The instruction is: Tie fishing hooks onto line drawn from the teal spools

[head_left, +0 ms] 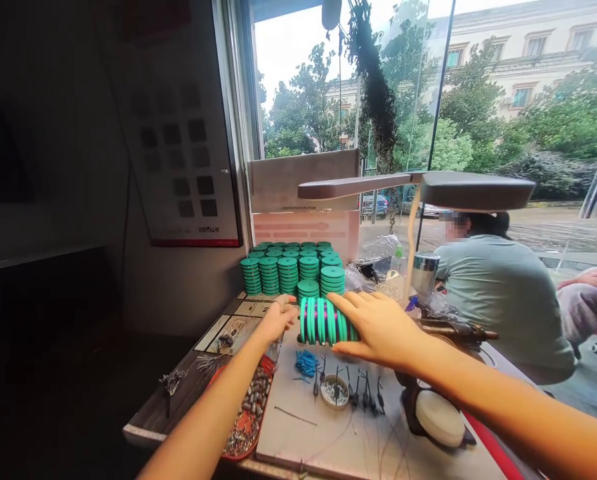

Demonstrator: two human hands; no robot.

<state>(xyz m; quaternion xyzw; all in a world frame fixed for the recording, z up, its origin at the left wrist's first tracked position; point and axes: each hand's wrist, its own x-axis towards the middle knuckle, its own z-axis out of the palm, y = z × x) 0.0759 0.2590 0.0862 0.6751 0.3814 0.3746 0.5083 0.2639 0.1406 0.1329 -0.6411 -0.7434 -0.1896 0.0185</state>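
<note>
My right hand [378, 327] is wrapped round a row of green spools [321, 321] turned on their side, with dark purple bands between the discs. Just left of the row's end is my left hand [277, 319], its fingers curled together; what they hold, if anything, is too small to make out. Behind both hands stand many stacked green spools [288, 270]. Below the held row, on a pale board [288, 433], lie a pile of small blue pieces [306, 363], a round dish of tiny silvery parts [335, 392] and several dark sinker-like pieces with thin stems [366, 398].
An orange-rimmed tray [236, 457] of metal weights and small parts sits under my left forearm. A desk lamp [478, 190] reaches over the table. At right are a metal can [425, 270] and a round white object [441, 418]. A person [503, 293] sits beyond the table.
</note>
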